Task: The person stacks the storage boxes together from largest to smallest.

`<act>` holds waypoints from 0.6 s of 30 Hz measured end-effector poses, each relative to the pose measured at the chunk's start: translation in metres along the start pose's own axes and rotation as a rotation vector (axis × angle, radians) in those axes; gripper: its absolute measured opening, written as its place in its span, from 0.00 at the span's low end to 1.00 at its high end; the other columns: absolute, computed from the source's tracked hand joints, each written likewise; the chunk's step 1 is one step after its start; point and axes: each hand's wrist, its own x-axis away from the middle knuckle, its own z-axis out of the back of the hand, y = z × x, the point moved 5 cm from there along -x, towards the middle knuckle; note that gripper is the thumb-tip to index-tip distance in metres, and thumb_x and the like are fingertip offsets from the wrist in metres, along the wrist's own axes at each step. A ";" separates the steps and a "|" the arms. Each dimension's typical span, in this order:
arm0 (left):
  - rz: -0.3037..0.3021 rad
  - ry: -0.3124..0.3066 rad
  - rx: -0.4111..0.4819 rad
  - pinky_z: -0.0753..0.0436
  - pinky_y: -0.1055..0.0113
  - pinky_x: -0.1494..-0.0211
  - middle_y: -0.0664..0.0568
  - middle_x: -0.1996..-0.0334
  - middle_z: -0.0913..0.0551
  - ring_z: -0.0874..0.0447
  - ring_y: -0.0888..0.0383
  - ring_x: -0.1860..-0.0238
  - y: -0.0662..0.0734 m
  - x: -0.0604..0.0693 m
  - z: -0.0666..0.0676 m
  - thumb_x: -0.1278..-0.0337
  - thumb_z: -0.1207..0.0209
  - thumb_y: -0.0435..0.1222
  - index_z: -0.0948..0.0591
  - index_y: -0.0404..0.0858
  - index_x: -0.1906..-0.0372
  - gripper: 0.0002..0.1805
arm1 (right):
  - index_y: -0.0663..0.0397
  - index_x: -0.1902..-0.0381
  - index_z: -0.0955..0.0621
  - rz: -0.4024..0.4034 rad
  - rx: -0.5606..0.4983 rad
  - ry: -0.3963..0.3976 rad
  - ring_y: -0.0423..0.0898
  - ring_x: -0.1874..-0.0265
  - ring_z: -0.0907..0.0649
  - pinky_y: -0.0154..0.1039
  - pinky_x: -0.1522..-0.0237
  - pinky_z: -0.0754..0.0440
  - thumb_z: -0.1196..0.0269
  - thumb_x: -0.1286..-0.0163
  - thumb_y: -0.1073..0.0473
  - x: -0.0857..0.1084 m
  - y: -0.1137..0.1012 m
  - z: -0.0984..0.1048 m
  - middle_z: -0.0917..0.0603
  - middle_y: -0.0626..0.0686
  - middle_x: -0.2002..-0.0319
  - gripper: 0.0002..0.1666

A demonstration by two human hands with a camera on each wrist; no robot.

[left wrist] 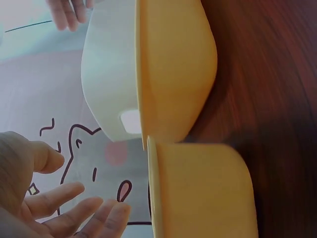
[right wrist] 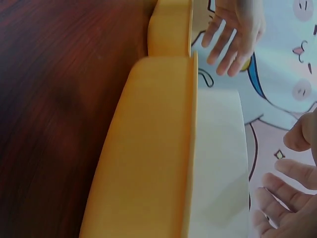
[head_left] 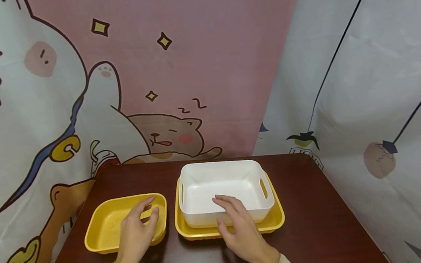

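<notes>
A white plastic basket (head_left: 220,188) with a slotted handle hole at each end sits inside a yellow tray (head_left: 189,231). To its left stands another yellow tray (head_left: 106,215), with nothing seen inside it. Over that left tray hovers my left hand (head_left: 134,236), fingers loosely bent and apart from the rim. My right hand (head_left: 243,234) hangs in front of the white basket, fingers spread and holding nothing. Both wrist views show the hands above the rims; the left fingers (left wrist: 74,208) and the right fingers (right wrist: 282,198) grip nothing.
The containers stand on a dark reddish-brown table (head_left: 318,222). A cloth backdrop (head_left: 226,62) with cartoon animals hangs behind the table, and a pale printed cloth (head_left: 381,89) closes in the right side.
</notes>
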 end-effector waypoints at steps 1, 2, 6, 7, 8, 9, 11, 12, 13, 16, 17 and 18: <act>-0.002 0.001 -0.003 0.02 0.44 0.45 0.36 0.32 0.07 0.05 0.37 0.37 -0.002 0.000 0.001 0.21 0.27 0.35 0.10 0.37 0.28 0.22 | 0.57 0.24 0.15 0.010 -0.004 -0.011 0.54 0.28 0.12 0.24 0.18 0.27 0.26 0.27 0.69 -0.001 -0.002 -0.004 0.13 0.56 0.27 0.33; -0.002 0.002 -0.006 0.02 0.44 0.45 0.36 0.33 0.07 0.05 0.37 0.37 -0.003 0.000 0.003 0.21 0.27 0.35 0.10 0.36 0.29 0.22 | 0.57 0.24 0.15 0.020 -0.006 -0.022 0.53 0.28 0.13 0.25 0.18 0.27 0.27 0.26 0.69 -0.002 -0.004 -0.007 0.13 0.55 0.27 0.33; -0.011 0.016 -0.026 0.02 0.41 0.45 0.34 0.33 0.07 0.05 0.35 0.37 -0.010 -0.001 0.009 0.21 0.27 0.34 0.10 0.35 0.29 0.22 | 0.54 0.23 0.16 0.061 -0.020 -0.057 0.51 0.27 0.13 0.29 0.19 0.23 0.27 0.25 0.67 -0.003 -0.013 -0.022 0.14 0.54 0.26 0.33; -0.014 0.021 -0.033 0.03 0.41 0.45 0.34 0.33 0.07 0.05 0.35 0.38 -0.012 -0.001 0.011 0.21 0.27 0.34 0.10 0.35 0.29 0.22 | 0.54 0.23 0.16 0.078 -0.023 -0.060 0.51 0.27 0.13 0.30 0.20 0.21 0.26 0.25 0.67 -0.004 -0.015 -0.025 0.13 0.53 0.26 0.33; -0.018 0.027 -0.041 0.03 0.40 0.45 0.34 0.34 0.07 0.05 0.35 0.38 -0.013 -0.001 0.014 0.21 0.27 0.34 0.10 0.35 0.29 0.22 | 0.54 0.23 0.16 0.095 -0.027 -0.064 0.51 0.27 0.13 0.32 0.21 0.19 0.26 0.25 0.67 -0.004 -0.017 -0.028 0.13 0.53 0.26 0.34; -0.022 0.033 -0.049 0.03 0.40 0.45 0.33 0.34 0.07 0.05 0.34 0.38 -0.015 -0.002 0.016 0.21 0.27 0.34 0.10 0.35 0.29 0.22 | 0.54 0.23 0.16 0.115 -0.031 -0.068 0.50 0.27 0.13 0.34 0.22 0.18 0.26 0.26 0.67 -0.005 -0.020 -0.031 0.13 0.53 0.26 0.34; -0.028 0.047 -0.066 0.03 0.39 0.45 0.33 0.35 0.07 0.05 0.34 0.39 -0.020 -0.003 0.021 0.21 0.28 0.34 0.10 0.35 0.29 0.22 | 0.53 0.23 0.16 0.156 -0.037 -0.078 0.49 0.28 0.13 0.37 0.23 0.15 0.26 0.26 0.67 -0.008 -0.025 -0.036 0.13 0.53 0.26 0.35; -0.029 0.055 -0.075 0.03 0.39 0.45 0.32 0.35 0.07 0.05 0.33 0.39 -0.022 -0.004 0.023 0.21 0.28 0.34 0.10 0.35 0.29 0.21 | 0.54 0.23 0.16 0.177 -0.040 -0.085 0.49 0.28 0.13 0.38 0.23 0.14 0.26 0.26 0.67 -0.010 -0.027 -0.038 0.14 0.54 0.26 0.35; -0.028 0.063 -0.084 0.03 0.38 0.45 0.32 0.36 0.07 0.05 0.33 0.39 -0.025 -0.005 0.026 0.21 0.28 0.34 0.10 0.35 0.30 0.21 | 0.54 0.22 0.16 0.193 -0.045 -0.096 0.48 0.27 0.13 0.38 0.24 0.14 0.26 0.26 0.67 -0.012 -0.030 -0.041 0.14 0.54 0.26 0.35; -0.013 0.077 -0.106 0.04 0.36 0.44 0.31 0.36 0.07 0.06 0.32 0.39 -0.034 -0.007 0.033 0.21 0.28 0.33 0.10 0.34 0.30 0.21 | 0.56 0.22 0.17 0.232 -0.058 -0.136 0.47 0.26 0.13 0.38 0.24 0.13 0.26 0.24 0.66 -0.018 -0.038 -0.048 0.14 0.55 0.26 0.33; -0.003 0.078 -0.112 0.04 0.36 0.43 0.31 0.35 0.08 0.06 0.32 0.39 -0.037 -0.007 0.035 0.21 0.28 0.34 0.10 0.34 0.30 0.21 | 0.57 0.22 0.17 0.239 -0.065 -0.154 0.47 0.26 0.13 0.38 0.24 0.13 0.27 0.23 0.66 -0.020 -0.041 -0.051 0.14 0.55 0.25 0.32; 0.005 0.079 -0.118 0.05 0.35 0.43 0.30 0.35 0.08 0.06 0.31 0.38 -0.041 -0.007 0.037 0.21 0.28 0.34 0.10 0.34 0.29 0.21 | 0.57 0.22 0.17 0.244 -0.066 -0.175 0.47 0.26 0.13 0.39 0.23 0.13 0.28 0.22 0.66 -0.022 -0.043 -0.054 0.14 0.55 0.25 0.32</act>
